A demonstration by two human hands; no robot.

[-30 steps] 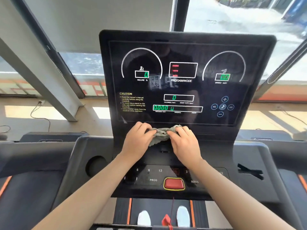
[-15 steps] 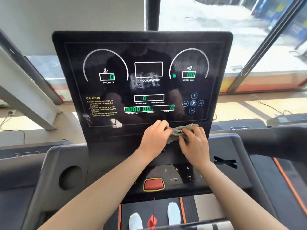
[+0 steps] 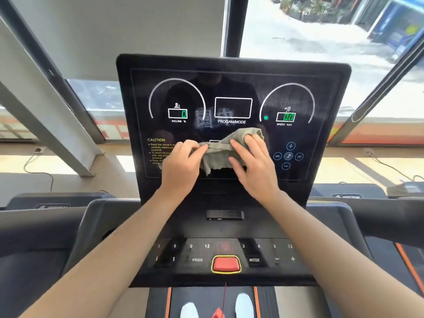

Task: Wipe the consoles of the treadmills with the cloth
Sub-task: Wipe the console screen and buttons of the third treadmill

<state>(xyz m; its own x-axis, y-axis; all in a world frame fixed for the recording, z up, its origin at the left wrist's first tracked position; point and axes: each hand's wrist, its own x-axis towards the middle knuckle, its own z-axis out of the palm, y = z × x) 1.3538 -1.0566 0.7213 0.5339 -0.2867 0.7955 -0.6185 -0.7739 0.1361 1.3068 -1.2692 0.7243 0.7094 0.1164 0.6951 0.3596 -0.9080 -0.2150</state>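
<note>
- The cloth (image 3: pixel 218 154), grey-green and crumpled, is lying against the console (image 3: pixel 328 143) toward 6 o'clock of its dark screen, stretched between both hands.
- The left hand (image 3: pixel 181 164) is sitting at the cloth's 9 o'clock, its curled fingers pinching that edge.
- The right hand (image 3: pixel 254 166) is lying at the cloth's 3 o'clock, its fingers spread and fairly straight, pressing the fabric onto the glass.
- The screen is reading "INCLINE %" at 10 o'clock, "PROGAM/MODE" at centre, "SPEED km/h" at 2 o'clock and a yellow "CAUTION" at 8 o'clock, partly covered by the left hand.
- Below the screen, "PROG" and "MODE" are flanking the red button (image 3: pixel 226 263), under the numbers 3, 6, 9, 12.
</note>
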